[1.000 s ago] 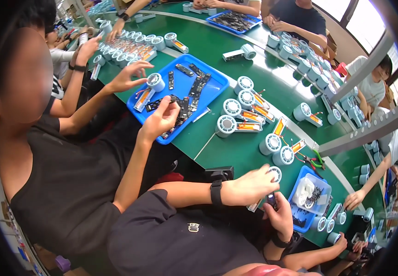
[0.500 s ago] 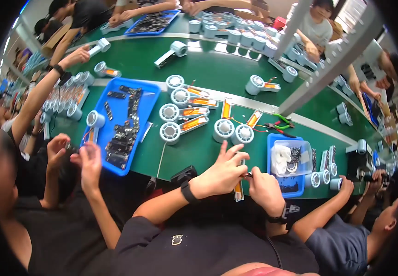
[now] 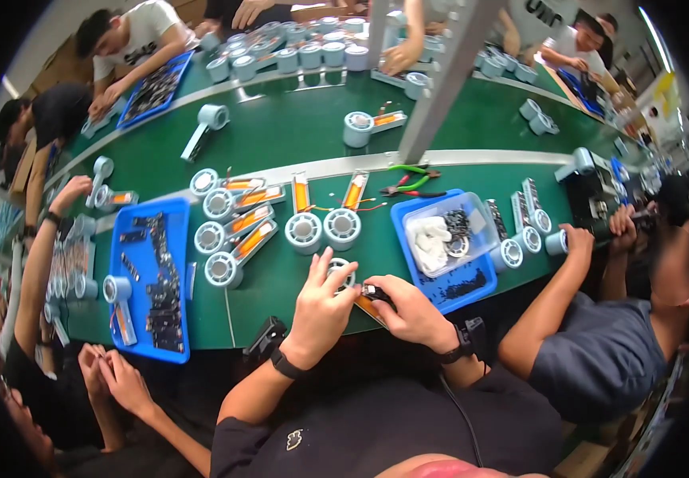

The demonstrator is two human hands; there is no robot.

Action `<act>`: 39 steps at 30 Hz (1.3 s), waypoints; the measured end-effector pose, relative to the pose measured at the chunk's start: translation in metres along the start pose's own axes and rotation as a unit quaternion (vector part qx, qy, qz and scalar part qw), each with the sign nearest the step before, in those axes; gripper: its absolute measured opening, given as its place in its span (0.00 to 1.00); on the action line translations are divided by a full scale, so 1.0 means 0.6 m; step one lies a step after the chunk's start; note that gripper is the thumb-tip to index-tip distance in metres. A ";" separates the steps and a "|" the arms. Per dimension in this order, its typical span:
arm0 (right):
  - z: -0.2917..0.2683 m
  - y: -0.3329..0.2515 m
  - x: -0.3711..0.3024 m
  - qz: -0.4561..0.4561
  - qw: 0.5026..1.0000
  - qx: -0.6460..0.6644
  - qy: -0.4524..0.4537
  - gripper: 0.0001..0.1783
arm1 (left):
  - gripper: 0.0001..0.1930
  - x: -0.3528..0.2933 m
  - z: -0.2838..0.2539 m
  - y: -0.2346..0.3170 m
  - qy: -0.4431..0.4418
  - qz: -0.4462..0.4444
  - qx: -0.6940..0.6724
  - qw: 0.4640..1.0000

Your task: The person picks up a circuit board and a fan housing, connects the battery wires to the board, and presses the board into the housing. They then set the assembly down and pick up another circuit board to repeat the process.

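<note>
My left hand (image 3: 322, 317) is curled around a light-blue handheld fan, its round head (image 3: 343, 275) showing behind my fingers. The fan's open handle (image 3: 371, 310), with an orange strip inside, points toward my right hand. My right hand (image 3: 414, 315) pinches a small black part with a pale end (image 3: 376, 294), close above that handle. My fingers hide much of the fan and of the black part. Just beyond stand two upright-handled fans (image 3: 304, 229) with orange cells and loose wires. To their left lie several more open fans (image 3: 221, 269).
A blue tray (image 3: 125, 231) of black circuit boards lies left. On the right, a blue bin (image 3: 472, 299) holds a clear tub (image 3: 484, 227) with white and black parts. Green-handled pliers (image 3: 412, 169) lie beyond it. A metal post (image 3: 440, 88) rises behind. Co-workers sit on both sides.
The view has swung to the right, so the table's things sit further left. The fan's head now shows beyond my left fingers, and the black part shows more plainly in my right hand.
</note>
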State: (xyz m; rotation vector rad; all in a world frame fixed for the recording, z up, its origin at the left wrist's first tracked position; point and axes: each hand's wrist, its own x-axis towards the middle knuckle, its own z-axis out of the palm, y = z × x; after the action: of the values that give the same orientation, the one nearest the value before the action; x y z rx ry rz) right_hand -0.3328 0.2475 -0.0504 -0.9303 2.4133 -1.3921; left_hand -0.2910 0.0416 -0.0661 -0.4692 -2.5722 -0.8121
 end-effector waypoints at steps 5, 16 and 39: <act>-0.007 0.018 -0.002 -0.018 1.000 -0.006 0.010 0.18 | 0.07 0.021 -0.008 0.017 -0.035 0.017 0.044 0.998; 0.011 0.029 -0.010 -0.068 0.996 -0.026 0.043 0.19 | 0.08 0.039 -0.050 0.038 -0.147 0.085 0.201 0.965; 0.048 0.002 -0.023 -0.094 0.981 -0.117 0.121 0.19 | 0.03 0.002 -0.020 -0.012 0.039 0.121 0.028 0.991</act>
State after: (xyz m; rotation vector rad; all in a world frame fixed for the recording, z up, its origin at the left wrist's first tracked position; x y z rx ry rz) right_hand -0.3090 0.2358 -0.0685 -1.1281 2.7809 -1.3738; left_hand -0.2917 0.0288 -0.0599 -0.7017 -2.4004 -0.6570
